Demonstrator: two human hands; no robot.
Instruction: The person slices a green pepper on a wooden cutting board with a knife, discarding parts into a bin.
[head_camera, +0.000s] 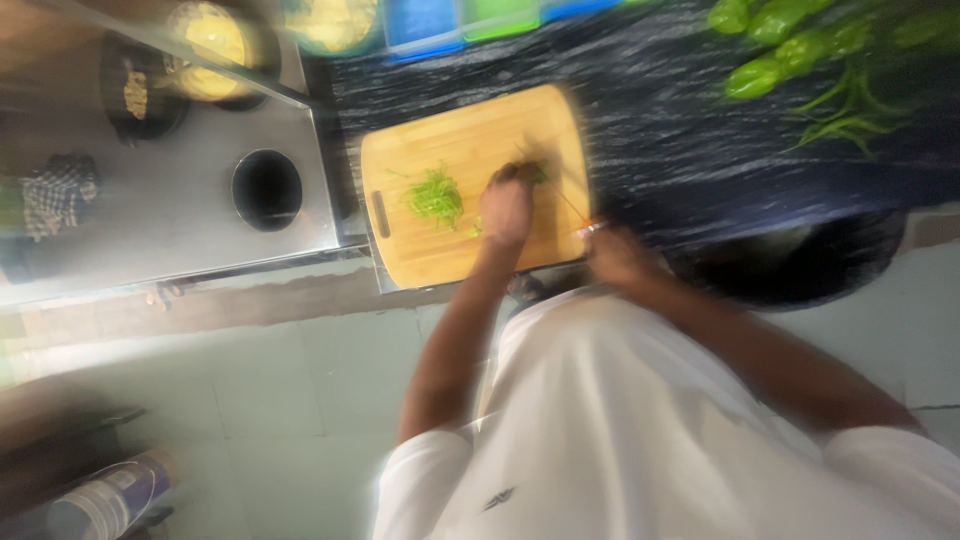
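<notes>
Right hand (618, 258): closed round a knife (580, 215) handle; blade runs forward onto the board, blurred.
Left hand (506, 205): fingers curled down, pressing a green vegetable piece (538, 172) at the fingertips, just beside the blade.
Cutting board (470, 130): pale wood, under both hands, on a dark speckled counter (650, 110).
Shredded greens (434, 196): small heap just left of the holding hand; judged the finished part of the cutting, with only a short piece uncut under the fingers.
Green peppers (790, 45): whole, well beyond the knife hand, uncut.
Stove (180, 200): far left of the holding hand, pans (140, 90) at its back.
</notes>
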